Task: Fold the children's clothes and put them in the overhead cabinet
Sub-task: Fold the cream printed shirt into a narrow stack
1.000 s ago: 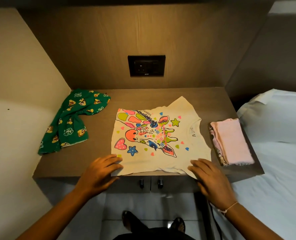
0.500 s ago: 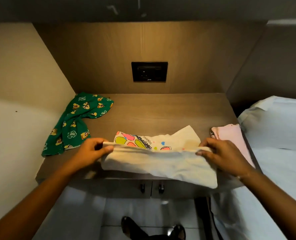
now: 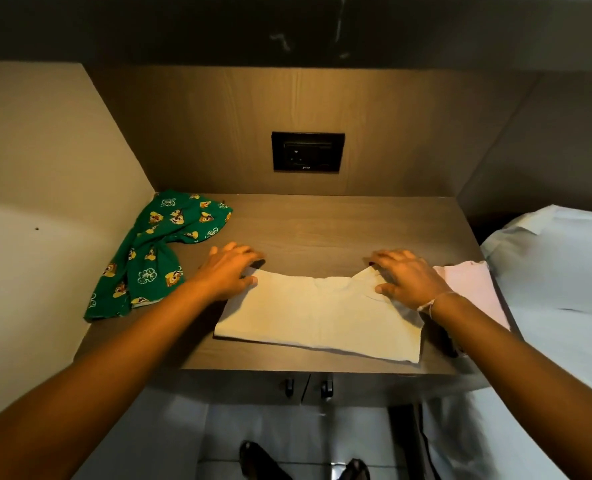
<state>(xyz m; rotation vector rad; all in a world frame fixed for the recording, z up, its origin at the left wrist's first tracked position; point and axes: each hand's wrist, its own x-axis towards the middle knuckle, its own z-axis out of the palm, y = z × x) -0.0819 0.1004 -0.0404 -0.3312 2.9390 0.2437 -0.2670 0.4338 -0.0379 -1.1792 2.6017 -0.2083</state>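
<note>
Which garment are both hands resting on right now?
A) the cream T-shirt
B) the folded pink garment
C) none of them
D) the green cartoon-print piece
A: the left hand and right hand press flat on the far corners of the cream T-shirt, while the green cartoon-print garment and the folded pink garment lie untouched on either side.

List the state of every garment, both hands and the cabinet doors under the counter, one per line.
cream shirt: folded in half, plain side up
green patterned garment: unfolded, crumpled
pink garment: folded
left hand: flat on shirt's corner
right hand: flat on shirt's corner
cabinet doors: closed
</note>
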